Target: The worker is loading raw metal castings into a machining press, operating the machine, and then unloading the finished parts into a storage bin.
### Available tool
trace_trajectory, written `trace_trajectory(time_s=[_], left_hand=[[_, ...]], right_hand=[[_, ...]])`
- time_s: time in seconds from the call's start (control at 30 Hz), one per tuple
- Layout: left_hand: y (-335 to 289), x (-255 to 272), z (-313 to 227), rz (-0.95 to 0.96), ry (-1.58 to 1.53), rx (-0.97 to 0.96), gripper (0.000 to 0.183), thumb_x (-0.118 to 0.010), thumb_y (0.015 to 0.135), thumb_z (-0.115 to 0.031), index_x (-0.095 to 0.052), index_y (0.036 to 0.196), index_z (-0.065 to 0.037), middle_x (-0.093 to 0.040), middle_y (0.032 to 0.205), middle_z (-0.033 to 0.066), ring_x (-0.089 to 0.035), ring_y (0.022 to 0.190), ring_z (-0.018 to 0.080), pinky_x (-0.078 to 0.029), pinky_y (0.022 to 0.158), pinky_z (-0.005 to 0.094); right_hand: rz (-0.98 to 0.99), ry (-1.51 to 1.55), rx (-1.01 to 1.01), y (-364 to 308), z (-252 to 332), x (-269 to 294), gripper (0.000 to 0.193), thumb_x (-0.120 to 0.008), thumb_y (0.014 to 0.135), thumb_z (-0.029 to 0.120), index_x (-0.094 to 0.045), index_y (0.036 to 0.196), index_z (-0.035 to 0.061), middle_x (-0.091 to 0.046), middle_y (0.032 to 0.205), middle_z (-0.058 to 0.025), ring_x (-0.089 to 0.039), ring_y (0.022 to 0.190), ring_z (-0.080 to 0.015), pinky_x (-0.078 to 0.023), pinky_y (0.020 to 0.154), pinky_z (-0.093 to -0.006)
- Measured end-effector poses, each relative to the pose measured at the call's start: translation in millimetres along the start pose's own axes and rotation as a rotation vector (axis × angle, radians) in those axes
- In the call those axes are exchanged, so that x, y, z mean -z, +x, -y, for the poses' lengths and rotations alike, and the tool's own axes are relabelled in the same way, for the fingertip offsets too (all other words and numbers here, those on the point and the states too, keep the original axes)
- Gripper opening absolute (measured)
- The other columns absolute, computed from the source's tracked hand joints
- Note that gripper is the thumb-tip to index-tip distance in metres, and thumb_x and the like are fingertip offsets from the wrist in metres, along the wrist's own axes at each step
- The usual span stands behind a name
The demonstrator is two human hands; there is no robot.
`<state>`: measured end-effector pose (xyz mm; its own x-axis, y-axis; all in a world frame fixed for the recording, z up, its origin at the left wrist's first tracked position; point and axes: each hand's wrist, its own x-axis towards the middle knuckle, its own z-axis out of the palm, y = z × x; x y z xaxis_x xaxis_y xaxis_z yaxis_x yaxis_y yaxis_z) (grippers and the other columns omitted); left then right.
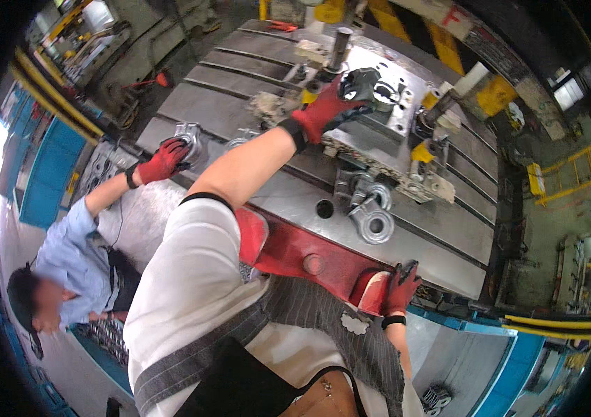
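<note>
My left hand (330, 108), in a red glove with dark fingers, reaches far across the press bed. Its fingers are closed on a dark grey metal casting (386, 96) with round holes, over the bright die plate (396, 69). My right hand (399, 288), gloved the same way, is low by the right end of a red control box (309, 254). It lies against the outside of the end guard (373, 292), fingers stretched outward, with nothing seen in it. Nearer on the bed lie several ring-ended metal castings (372, 215), partly overlapping.
At the left a co-worker's red-gloved hand (163, 160) is on another metal casting (187, 142) at the bed's edge. Upright posts (339, 48) and yellow blocks (424, 151) surround the die. The slotted steel bed (441, 247) has a round hole (324, 208). A striped beam (413, 31) crosses behind.
</note>
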<state>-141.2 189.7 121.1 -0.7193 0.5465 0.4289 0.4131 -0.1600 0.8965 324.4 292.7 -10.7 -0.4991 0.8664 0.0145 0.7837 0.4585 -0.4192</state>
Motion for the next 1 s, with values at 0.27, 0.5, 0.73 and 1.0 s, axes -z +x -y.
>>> trace_trajectory(time_s=[0.27,0.5,0.73,1.0], left_hand=[[-146,207,30,-0.171,0.799,0.241,0.092,-0.081,0.059,-0.039,-0.035,0.133,-0.010,-0.048,0.123,0.0178,-0.046,0.115,0.0312,-0.038,0.098,0.0390],[-208,292,86,-0.058,1.168,0.665,0.105,-0.077,0.053,-0.052,-0.027,0.138,-0.018,-0.035,0.133,0.0234,-0.036,0.120,0.0404,-0.031,0.101,0.0455],[-218,299,129,0.022,1.309,0.543,0.104,-0.075,0.055,-0.053,-0.025,0.139,-0.019,-0.031,0.135,0.0241,-0.027,0.127,0.0408,-0.025,0.104,0.0465],[-190,208,99,-0.153,0.873,0.197,0.075,-0.068,0.072,-0.044,-0.041,0.129,-0.003,-0.041,0.130,0.0228,-0.035,0.123,0.0375,-0.029,0.102,0.0406]], right_hand=[[0.018,-0.027,0.012,0,-3,-4,0.066,-0.047,0.088,0.044,-0.026,0.138,0.0057,-0.032,0.126,-0.0379,-0.035,0.117,-0.0487,-0.031,0.099,-0.0461],[-0.073,0.012,0.075,2,-12,-12,0.064,-0.051,0.086,0.041,-0.031,0.135,0.0050,-0.040,0.115,-0.0362,-0.043,0.108,-0.0484,-0.035,0.093,-0.0468],[0.150,-0.160,-0.036,14,4,13,0.071,-0.059,0.080,0.045,-0.035,0.133,0.0047,-0.042,0.119,-0.0322,-0.044,0.110,-0.0453,-0.038,0.092,-0.0465],[0.119,-0.306,0.552,49,124,-9,0.093,-0.074,0.061,0.045,-0.028,0.137,0.0141,-0.034,0.134,-0.0212,-0.034,0.122,-0.0395,-0.034,0.097,-0.0514]])
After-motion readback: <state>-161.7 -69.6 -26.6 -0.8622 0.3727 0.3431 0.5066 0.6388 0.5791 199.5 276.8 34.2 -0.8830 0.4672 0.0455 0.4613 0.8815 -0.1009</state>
